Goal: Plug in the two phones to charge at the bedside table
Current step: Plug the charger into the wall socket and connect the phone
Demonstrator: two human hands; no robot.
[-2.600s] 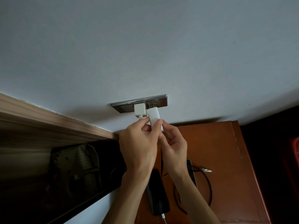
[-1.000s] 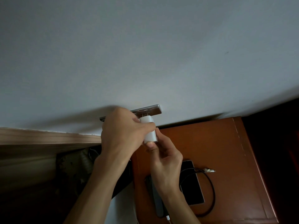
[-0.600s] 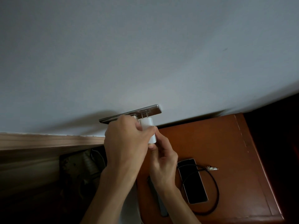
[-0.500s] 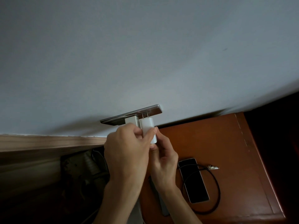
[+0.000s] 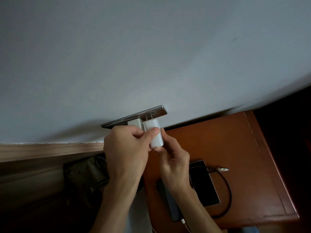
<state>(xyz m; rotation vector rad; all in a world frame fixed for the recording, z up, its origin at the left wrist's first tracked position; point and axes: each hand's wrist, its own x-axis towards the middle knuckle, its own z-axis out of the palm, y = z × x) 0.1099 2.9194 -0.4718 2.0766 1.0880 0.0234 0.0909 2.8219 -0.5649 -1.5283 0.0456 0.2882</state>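
A white charger adapter (image 5: 154, 132) has its two prongs partly in the metal wall socket plate (image 5: 158, 112). My left hand (image 5: 126, 153) and my right hand (image 5: 171, 157) both pinch it. A second white adapter (image 5: 134, 123) sits plugged in just left of it. On the brown bedside table (image 5: 235, 148) lie two dark phones: one phone (image 5: 207, 187) under a loop of black cable (image 5: 227, 190), the other phone (image 5: 170, 204) partly behind my right wrist, with a white cable (image 5: 184, 222) in its end.
The black cable's loose plug end (image 5: 223, 169) lies on the table. A pale wooden headboard (image 5: 42, 152) runs left of the table, with a dark gap (image 5: 80, 179) below it. The grey wall (image 5: 151, 56) fills the upper view.
My left hand has slid down off the socket, uncovering the left adapter. The adapter in my fingers stays at the socket, prongs showing. The camera shifted a little.
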